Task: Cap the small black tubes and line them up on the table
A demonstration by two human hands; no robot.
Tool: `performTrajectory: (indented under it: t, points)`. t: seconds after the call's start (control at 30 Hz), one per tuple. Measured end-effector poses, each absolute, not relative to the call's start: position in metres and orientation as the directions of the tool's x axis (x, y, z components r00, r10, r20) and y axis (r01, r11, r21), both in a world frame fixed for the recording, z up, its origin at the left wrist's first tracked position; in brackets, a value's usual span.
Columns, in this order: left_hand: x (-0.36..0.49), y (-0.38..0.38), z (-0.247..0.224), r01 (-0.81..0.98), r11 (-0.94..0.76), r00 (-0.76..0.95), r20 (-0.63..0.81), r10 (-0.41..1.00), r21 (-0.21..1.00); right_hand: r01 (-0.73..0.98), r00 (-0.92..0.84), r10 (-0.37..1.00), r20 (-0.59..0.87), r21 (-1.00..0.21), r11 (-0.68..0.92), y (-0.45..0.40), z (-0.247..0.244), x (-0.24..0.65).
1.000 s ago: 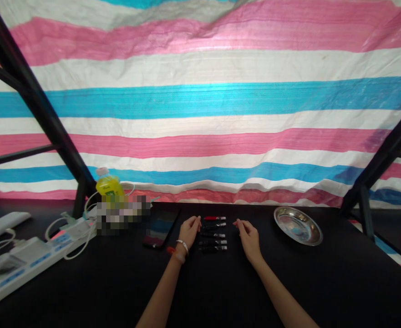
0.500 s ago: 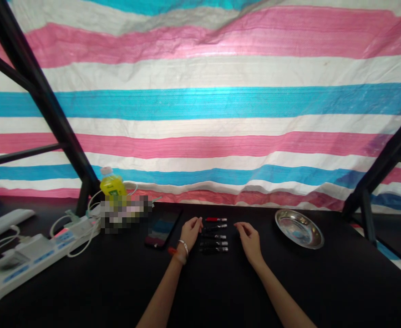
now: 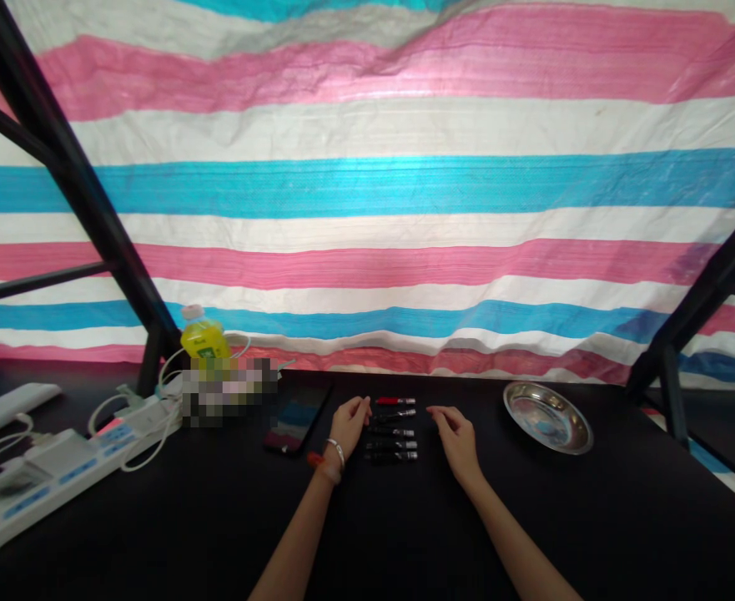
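Note:
Several slim pieces that look like lighters lie in a column on the black table, their silvery ends to the right. The farthest is a red lighter (image 3: 390, 401); the others are dark, such as the black lighter (image 3: 392, 457) nearest me. Left of the column rests my left hand (image 3: 349, 424), loosely closed, its fingertips close to the red lighter's left end. I cannot tell whether they touch it. My right hand (image 3: 456, 438) lies to the right, apart from the lighters, with its fingers curled together and nothing visible in them.
A shiny metal dish (image 3: 580, 434) stands on the right. To the left are a dark phone (image 3: 295, 421), a bottle of yellow liquid (image 3: 206, 344) and a white power strip (image 3: 47, 492) with cables. Striped sheeting (image 3: 367, 225) hangs behind; black frame bars slant at both sides.
The view has shifted very slightly. Both hands and the lighters stay where they were.

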State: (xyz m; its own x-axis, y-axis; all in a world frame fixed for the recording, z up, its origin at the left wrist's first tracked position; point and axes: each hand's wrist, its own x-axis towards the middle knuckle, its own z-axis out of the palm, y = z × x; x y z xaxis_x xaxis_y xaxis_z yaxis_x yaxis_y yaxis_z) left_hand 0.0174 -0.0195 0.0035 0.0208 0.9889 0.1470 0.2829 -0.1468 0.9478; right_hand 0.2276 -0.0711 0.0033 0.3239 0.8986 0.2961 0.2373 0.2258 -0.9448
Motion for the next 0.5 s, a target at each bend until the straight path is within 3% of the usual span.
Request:
performTrajectory:
  t: [0.5]
  points:
    - [0.0156, -0.0174, 0.0003, 0.255, -0.127, 0.041, 0.120, 0.992, 0.959, 0.282, 0.307, 0.894, 0.326, -0.928, 0.242, -0.0723, 0.0032, 0.2271]
